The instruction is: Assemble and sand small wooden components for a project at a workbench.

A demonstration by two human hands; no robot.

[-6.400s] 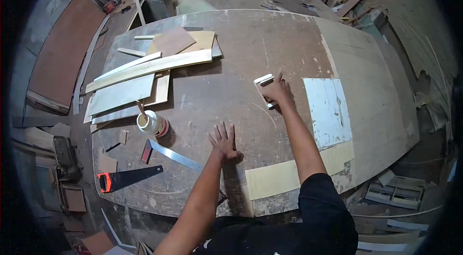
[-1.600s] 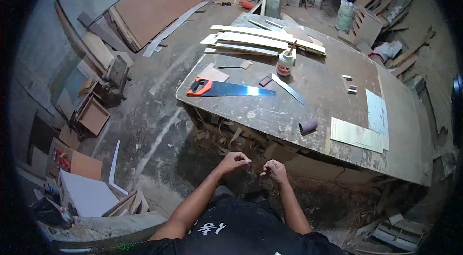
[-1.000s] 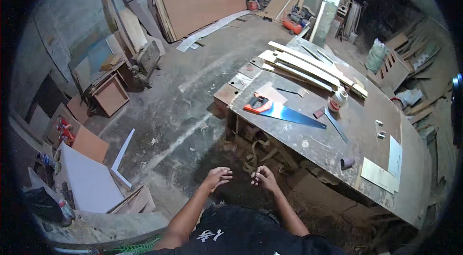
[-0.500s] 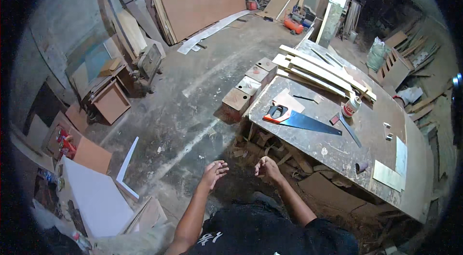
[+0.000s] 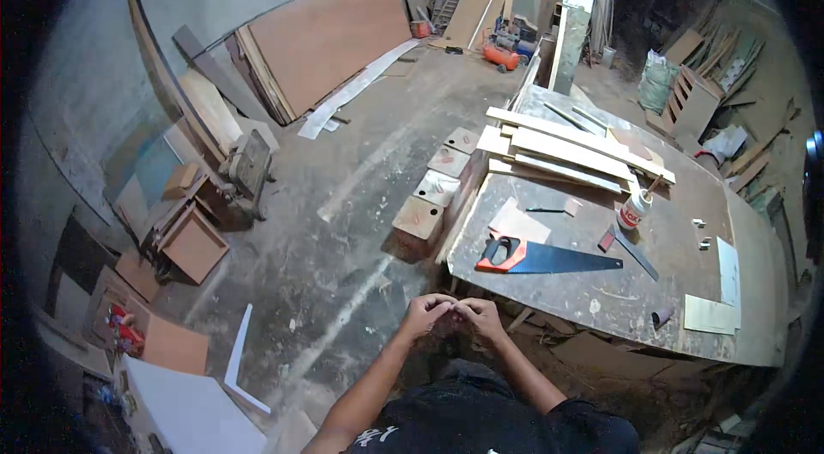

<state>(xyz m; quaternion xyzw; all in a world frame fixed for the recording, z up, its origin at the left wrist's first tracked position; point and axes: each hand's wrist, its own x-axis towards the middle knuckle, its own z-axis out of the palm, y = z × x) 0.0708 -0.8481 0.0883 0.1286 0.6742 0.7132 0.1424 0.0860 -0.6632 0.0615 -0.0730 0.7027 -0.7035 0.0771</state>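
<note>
Left hand (image 5: 427,313) and right hand (image 5: 481,317) joined at fingertips, apparently pinching something too small to identify; handsaw (image 5: 536,256) lying flat on workbench (image 5: 601,299), far right.

Both bare forearms rise from six o'clock toward twelve, bringing the left hand (image 5: 427,313) and right hand (image 5: 481,317) together, fingers curled and fingertips touching at the centre.

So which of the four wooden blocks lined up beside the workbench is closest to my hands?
The block at the row's near end, lowest in the picture; the other three run farther away.
</note>
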